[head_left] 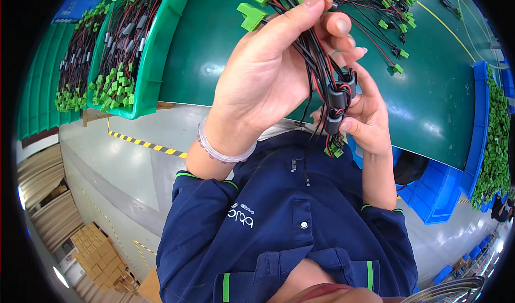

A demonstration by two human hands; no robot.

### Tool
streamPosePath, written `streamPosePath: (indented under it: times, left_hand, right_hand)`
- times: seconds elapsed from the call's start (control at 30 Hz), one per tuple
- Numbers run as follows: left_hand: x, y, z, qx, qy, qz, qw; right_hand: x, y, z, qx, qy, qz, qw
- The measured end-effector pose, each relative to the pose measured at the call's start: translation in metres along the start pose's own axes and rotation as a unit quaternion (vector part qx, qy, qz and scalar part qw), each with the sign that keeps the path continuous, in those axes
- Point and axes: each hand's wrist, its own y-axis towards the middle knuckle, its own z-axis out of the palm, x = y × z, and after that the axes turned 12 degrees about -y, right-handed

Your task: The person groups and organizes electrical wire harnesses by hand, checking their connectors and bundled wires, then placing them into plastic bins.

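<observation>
My left hand (268, 67), with a clear band at its wrist, is closed around a bundle of black and red cables. Green terminal connectors (252, 16) stick out of the bundle beyond my thumb. Lower on the same cable bundle (317, 78), my right hand (367, 110) holds it by the black cylindrical cores (338, 99), thumb and fingers about them. More green connectors (333, 150) hang from the bundle's lower end, close to my dark blue jacket. My fingers partly hide the middle of the wires.
A green worktop (424, 110) lies under my hands, with loose cables and green connectors (397, 68) spread at its far side. To the left, green bins (153, 61) hold cable bundles. A blue tray (475, 137) of green connectors stands at the right edge, near blue bins (432, 193).
</observation>
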Motion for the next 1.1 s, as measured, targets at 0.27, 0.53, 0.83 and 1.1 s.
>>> streamPosePath:
  times: [0.27, 0.53, 0.83, 1.1]
  left_hand:
    - [0.027, -0.001, 0.001, -0.152, 0.120, 0.044, 0.980]
    - [0.026, 0.008, -0.004, -0.149, 0.160, 0.019, 0.976]
    - [0.017, 0.011, -0.005, -0.183, 0.140, 0.091, 0.969]
    - [-0.028, -0.004, -0.020, -0.098, 0.448, 0.159, 0.874]
  right_hand:
    - [-0.016, 0.008, -0.004, -0.029, 0.011, -0.054, 0.998]
    - [-0.008, 0.009, -0.005, -0.085, 0.024, 0.004, 0.996]
    - [-0.009, 0.010, 0.007, 0.044, -0.173, 0.084, 0.980]
    - [0.052, 0.004, -0.009, 0.211, -0.412, 0.083, 0.883]
